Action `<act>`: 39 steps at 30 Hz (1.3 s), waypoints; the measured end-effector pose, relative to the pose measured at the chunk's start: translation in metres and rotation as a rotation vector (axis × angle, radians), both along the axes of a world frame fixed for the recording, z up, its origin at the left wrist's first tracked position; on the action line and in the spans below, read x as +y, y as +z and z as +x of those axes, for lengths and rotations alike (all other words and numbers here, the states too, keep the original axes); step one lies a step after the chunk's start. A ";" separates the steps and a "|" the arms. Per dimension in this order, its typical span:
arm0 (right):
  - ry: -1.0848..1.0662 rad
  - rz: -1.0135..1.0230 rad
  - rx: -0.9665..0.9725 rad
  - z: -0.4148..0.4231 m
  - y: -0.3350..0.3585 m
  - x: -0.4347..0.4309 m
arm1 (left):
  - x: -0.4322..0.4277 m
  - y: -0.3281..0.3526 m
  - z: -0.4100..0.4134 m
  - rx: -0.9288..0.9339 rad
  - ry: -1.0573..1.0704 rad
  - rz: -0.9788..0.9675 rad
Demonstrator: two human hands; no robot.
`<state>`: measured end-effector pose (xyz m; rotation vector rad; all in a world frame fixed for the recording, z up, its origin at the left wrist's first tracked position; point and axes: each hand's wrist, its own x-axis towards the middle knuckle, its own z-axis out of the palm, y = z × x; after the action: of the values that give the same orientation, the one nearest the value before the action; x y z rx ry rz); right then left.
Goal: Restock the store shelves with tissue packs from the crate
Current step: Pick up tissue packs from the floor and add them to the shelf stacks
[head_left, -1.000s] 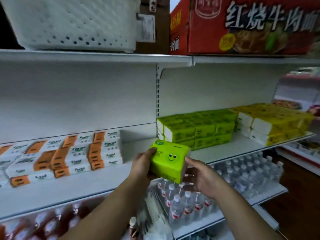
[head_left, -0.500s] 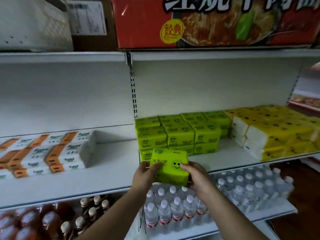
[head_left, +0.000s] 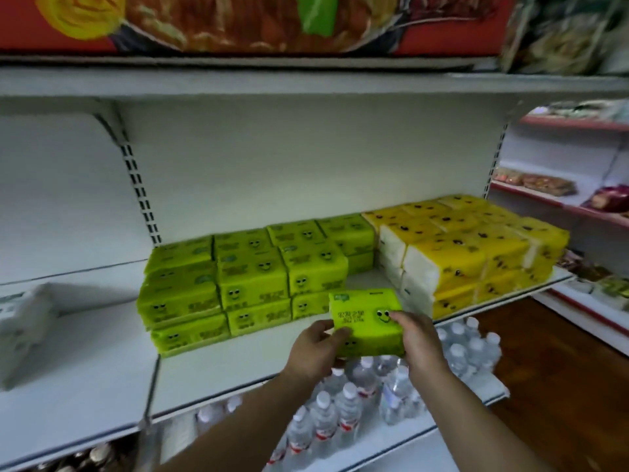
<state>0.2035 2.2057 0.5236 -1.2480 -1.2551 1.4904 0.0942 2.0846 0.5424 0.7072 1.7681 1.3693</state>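
The left hand (head_left: 316, 349) grips the near-left corner of a green tissue pack (head_left: 366, 321), thumb curled over its top. The right hand (head_left: 417, 338) clasps the right end, thumb on the printed smiley. This two-sided hold keeps the soft pack level with its printed face up. The pack is held at the front edge of the shelf (head_left: 238, 369), above the water bottles (head_left: 343, 413) one tier down. Just behind it, the green stack (head_left: 252, 277) sits lower at its right front, probably the intended slot. The yellow tissue packs (head_left: 469, 247) adjoin on the right, grouped by colour. The crate is not in view
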 end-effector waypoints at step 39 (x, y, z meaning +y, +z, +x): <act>0.451 0.571 -0.387 -0.019 -0.036 0.068 | 0.105 -0.032 0.018 0.516 0.285 -0.087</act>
<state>0.1842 2.2734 0.4879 -0.9178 -2.1491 1.0648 0.1122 2.1895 0.5103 0.8376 2.3966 1.3615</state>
